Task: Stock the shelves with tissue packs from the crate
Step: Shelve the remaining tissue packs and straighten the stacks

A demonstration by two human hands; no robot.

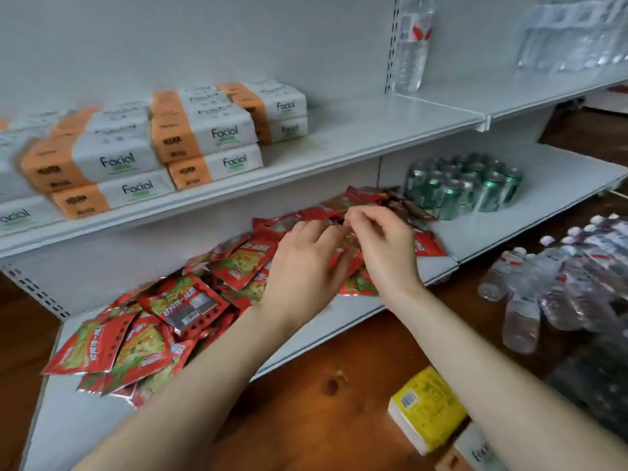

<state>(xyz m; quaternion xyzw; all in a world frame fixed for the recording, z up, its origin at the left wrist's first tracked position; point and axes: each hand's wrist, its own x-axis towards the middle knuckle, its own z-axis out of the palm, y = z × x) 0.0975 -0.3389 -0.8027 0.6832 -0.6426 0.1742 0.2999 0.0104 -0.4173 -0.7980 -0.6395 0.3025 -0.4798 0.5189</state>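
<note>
Down on the lower shelf (509, 229), the left hand (302, 266) rests spread on red snack packets (142, 338), while the right hand (380, 243) pinches one between curled fingers. Tissue packs (204, 137) sit stacked on the shelf above, up and left of both hands, with bare shelf to their right.

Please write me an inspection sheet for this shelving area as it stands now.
Surface: white shelves, upper and lower tiers.
Job's things: tissue packs stacked on the upper shelf; more packs on the floor, bottom right.
Clutter: red snack packets heaped on the lower shelf; green cans beside them; bottled water on the floor.
Hands: left hand and right hand both in the snack packets; grip unclear.
Cables: nothing seen.
Surroundings: wooden floor; more bottles above.
</note>
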